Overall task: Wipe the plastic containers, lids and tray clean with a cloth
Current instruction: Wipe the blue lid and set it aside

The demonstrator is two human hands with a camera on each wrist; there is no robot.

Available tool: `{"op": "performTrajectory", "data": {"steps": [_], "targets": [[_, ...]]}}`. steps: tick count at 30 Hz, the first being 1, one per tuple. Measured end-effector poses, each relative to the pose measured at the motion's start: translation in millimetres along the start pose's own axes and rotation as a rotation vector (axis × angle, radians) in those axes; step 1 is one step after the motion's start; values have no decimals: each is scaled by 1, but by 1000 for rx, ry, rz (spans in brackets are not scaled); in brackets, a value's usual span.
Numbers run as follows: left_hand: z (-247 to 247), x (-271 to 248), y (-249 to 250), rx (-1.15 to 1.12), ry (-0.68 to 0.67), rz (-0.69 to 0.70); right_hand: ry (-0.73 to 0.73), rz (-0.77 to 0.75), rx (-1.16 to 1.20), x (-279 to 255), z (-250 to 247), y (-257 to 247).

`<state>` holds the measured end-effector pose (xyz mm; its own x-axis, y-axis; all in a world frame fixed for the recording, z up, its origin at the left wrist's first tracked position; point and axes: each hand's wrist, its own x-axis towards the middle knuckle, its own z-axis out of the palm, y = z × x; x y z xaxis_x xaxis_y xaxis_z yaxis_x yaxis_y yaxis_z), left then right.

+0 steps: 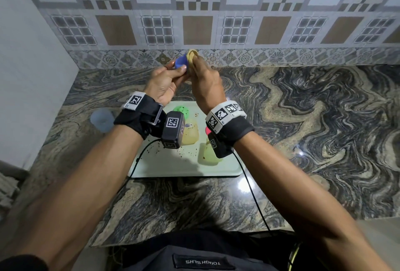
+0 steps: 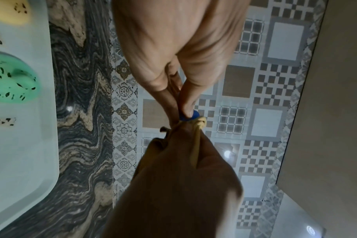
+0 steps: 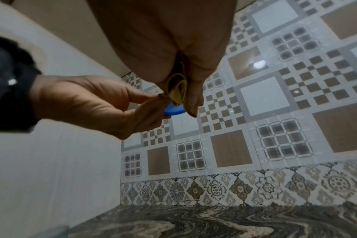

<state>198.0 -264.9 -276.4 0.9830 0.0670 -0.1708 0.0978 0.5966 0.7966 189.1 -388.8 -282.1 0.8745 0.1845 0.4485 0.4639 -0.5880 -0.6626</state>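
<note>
Both hands are raised above the counter near the back wall. My left hand (image 1: 173, 73) pinches a small blue lid (image 1: 180, 61) between thumb and fingers; the lid also shows in the wrist views (image 2: 190, 116) (image 3: 174, 111). My right hand (image 1: 202, 75) grips a bunched yellow cloth (image 1: 192, 55) (image 3: 177, 91) and presses it against the lid. Below the wrists lies a pale tray (image 1: 186, 169) speckled with dark crumbs, holding a green lid (image 1: 181, 110), a yellow container (image 1: 190, 135), a light green container (image 1: 208, 154) and a partly hidden pink piece (image 1: 208, 130).
A translucent blue container (image 1: 103, 119) stands on the marble counter (image 1: 303, 140) left of the tray. A patterned tiled wall (image 1: 216, 21) closes the back and a plain white wall (image 1: 26, 75) the left. Black cables run from the wrists over the tray's front edge.
</note>
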Motion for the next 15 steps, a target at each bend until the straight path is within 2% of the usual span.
{"op": "performTrajectory", "data": {"steps": [3, 5, 6, 9, 10, 12, 14, 15], "targets": [[-8, 7, 2, 6, 116, 22, -135, -173, -81, -5, -2, 5], [-17, 8, 3, 40, 183, 36, -200, -251, -44, -6, -14, 12], [-19, 8, 3, 66, 203, 43, -173, -227, -17, -3, -21, 15], [-10, 2, 1, 125, 190, 64, 79, -154, 4, 10, -25, 15], [-5, 0, 0, 123, 157, 70, 66, -168, -12, 12, -20, 14], [6, -4, 1, 173, 110, 78, -47, -208, -64, 13, -11, 12], [9, -6, 3, 304, 147, 97, -126, -158, -98, 17, -14, 16], [7, -7, 4, 379, 175, 119, -116, -93, -112, 20, -17, 19]]}}
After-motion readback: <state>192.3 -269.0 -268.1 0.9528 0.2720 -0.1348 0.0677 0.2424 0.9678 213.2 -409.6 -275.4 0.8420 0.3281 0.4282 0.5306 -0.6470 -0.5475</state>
